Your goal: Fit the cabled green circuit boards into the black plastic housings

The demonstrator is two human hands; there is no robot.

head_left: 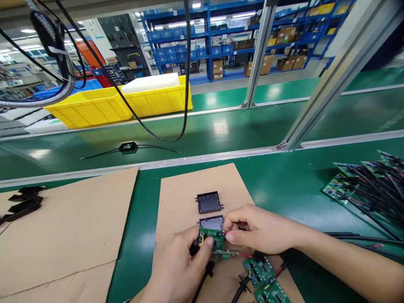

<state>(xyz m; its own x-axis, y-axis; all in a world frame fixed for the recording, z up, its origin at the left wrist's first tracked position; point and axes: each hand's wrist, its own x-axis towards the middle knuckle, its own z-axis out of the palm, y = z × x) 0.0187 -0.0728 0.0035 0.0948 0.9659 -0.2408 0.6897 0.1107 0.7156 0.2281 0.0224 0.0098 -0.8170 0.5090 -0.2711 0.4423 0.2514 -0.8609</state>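
My left hand grips a small green circuit board between thumb and fingers, above the front part of a cardboard sheet. At the board's right edge, my right hand has its fingertips pinched together on what looks like a red wire. Just behind the board lies an open black plastic case half, partly covered by it. A second case half rests farther back on the cardboard. More circuit boards with black cables lie below my right hand. Fingers hide part of the held board.
A pile of wired boards sits at right. Black pieces lie on another cardboard sheet at left. Beyond the metal rail, a cabled box rests on a green surface. Yellow bins, metal posts and a hanging cable stand ahead.
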